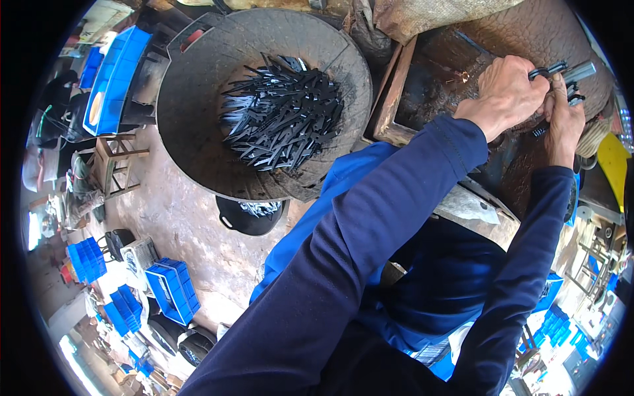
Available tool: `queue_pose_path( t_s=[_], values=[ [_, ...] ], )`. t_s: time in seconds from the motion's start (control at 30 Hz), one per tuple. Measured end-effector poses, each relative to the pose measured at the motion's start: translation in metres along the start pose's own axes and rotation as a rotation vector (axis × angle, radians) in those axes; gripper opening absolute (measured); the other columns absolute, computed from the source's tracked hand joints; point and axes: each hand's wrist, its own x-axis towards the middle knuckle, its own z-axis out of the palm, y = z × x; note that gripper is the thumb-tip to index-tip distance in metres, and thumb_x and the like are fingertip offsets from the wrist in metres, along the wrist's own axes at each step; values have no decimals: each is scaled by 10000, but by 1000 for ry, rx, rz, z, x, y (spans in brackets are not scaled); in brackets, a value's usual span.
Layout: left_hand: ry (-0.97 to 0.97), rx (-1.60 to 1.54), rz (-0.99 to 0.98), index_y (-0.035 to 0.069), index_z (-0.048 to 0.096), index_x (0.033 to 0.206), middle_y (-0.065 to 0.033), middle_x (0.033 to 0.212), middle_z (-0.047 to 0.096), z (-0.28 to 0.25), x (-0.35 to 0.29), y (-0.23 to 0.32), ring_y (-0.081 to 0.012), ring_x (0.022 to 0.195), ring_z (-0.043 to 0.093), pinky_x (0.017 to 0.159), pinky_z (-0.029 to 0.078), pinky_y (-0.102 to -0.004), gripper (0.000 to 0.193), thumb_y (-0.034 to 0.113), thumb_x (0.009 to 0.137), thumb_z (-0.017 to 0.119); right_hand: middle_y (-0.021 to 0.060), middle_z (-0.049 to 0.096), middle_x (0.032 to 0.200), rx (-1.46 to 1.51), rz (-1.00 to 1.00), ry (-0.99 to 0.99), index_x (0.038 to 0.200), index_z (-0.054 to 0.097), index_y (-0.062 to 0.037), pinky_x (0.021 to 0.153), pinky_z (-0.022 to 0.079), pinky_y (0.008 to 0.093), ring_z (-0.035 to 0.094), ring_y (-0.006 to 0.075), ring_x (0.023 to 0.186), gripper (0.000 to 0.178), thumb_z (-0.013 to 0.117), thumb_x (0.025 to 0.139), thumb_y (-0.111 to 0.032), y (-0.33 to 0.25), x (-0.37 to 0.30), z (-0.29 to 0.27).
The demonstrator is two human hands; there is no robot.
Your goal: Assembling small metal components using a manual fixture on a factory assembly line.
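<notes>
At the upper right, my left hand (505, 91) is closed with its fingers bent round a dark metal piece (540, 72) that ends in a loop. My right hand (564, 125) is closed beside it, the two hands nearly meeting; what its fingers grip is mostly hidden. Just beyond the fingertips juts a shiny metal cylinder (581, 70), with more dark metal below it. To the left, a big round metal pan (191, 125) carries a heap of pointed black metal blades (284, 112).
A wooden-edged box (395, 99) stands between the pan and my hands. Below the pan sits a black basket (247, 221) with shiny metal pieces. A long blue bin (113, 82), a wooden stool (117, 165) and a blue crate (173, 290) stand on the left.
</notes>
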Motion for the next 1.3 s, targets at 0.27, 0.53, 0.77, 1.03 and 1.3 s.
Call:
queue_pose_path(
  t_s=[0.27, 0.53, 0.77, 1.03, 1.3],
  values=[
    [-1, 18, -9, 54, 721, 700, -118, 640, 686, 0, -2, 0, -317, 682, 679, 726, 542, -427, 269, 259, 801, 580, -27, 438, 510, 15, -23, -19, 787, 615, -56, 446, 374, 253, 398, 82, 441, 247, 667, 949, -235, 12, 7, -7],
    [-8, 34, 2, 57, 725, 711, -122, 650, 688, -5, -6, 8, -322, 701, 682, 735, 539, -435, 269, 263, 807, 583, -15, 459, 516, 18, -14, -2, 844, 632, -26, 432, 400, 258, 432, 94, 431, 239, 695, 929, -240, 8, 2, -5],
    [25, 69, 27, 66, 735, 771, -163, 714, 697, -7, -10, 16, -349, 752, 684, 758, 535, -455, 244, 268, 803, 602, -30, 474, 541, 29, 4, 46, 840, 633, -51, 430, 356, 254, 418, 83, 443, 230, 688, 934, -253, 4, -3, 3],
    [66, 238, 267, 19, 712, 882, -171, 711, 669, -4, -6, 20, -294, 701, 669, 677, 519, -410, 305, 306, 822, 627, -51, 494, 574, 65, 11, 77, 832, 649, -77, 440, 347, 234, 410, 63, 472, 205, 652, 955, -241, 14, -2, -4],
    [-61, 185, 197, 42, 727, 894, -69, 634, 607, -34, 0, 7, -169, 604, 552, 603, 453, -329, 298, 327, 849, 652, 43, 694, 997, 172, 235, -258, 1049, 658, -45, 446, 433, 231, 482, 44, 510, 220, 713, 889, -185, -34, -110, -47]
  ],
)
